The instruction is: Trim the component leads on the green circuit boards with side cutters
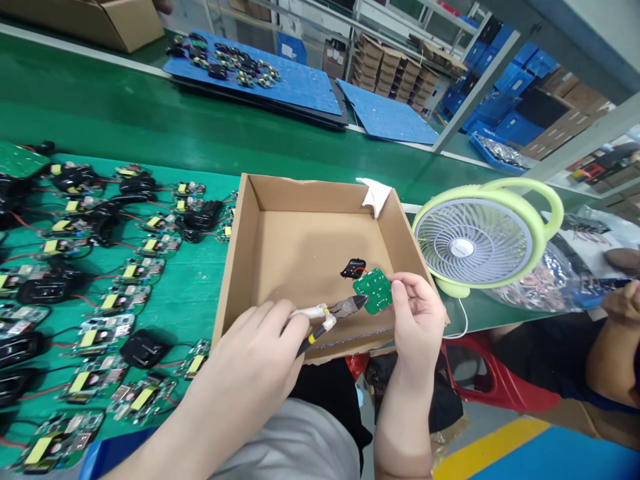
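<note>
My left hand is wrapped round the handles of a pair of cutting pliers. The jaw tips touch or nearly touch the left edge of a green circuit board, solder side up. My right hand pinches that board by its right edge. A black plug part hangs from the board's upper left on a red wire. All of this is over an open cardboard box, which has a line of small clippings along its near edge. A white scrap hangs over its far right corner.
Several boards with black plugs cover the green mat at the left. A green fan stands right of the box. Blue sheets with more boards lie at the back. Another person's hand is at the far right, beside plastic bags.
</note>
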